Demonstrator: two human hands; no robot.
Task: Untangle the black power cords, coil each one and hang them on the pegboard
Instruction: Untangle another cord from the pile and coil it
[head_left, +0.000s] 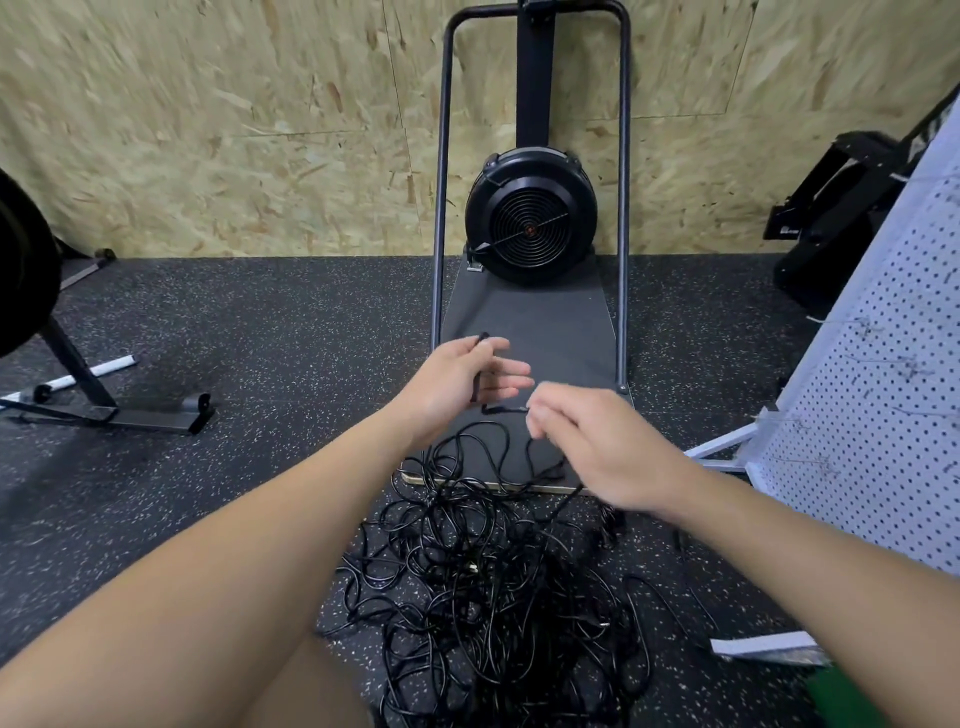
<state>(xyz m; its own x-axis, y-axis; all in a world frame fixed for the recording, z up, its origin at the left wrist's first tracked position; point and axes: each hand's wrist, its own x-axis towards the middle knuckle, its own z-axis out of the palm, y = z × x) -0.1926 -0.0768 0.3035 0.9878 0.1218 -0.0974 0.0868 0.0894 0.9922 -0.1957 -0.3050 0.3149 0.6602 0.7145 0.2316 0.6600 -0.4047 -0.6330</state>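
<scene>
While both hands pinch one cord, tangled pile below, pegboard rightward.

Both hands on cord (tangled pile)

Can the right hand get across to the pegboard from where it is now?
Probably yes: the pegboard stands just right of the right hand with nothing between, but that hand is pinching a black cord.

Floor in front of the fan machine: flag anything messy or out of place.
The black power cords lie in one knotted heap on the floor, spilling onto the machine's platform. None hangs on the pegboard yet.
</scene>
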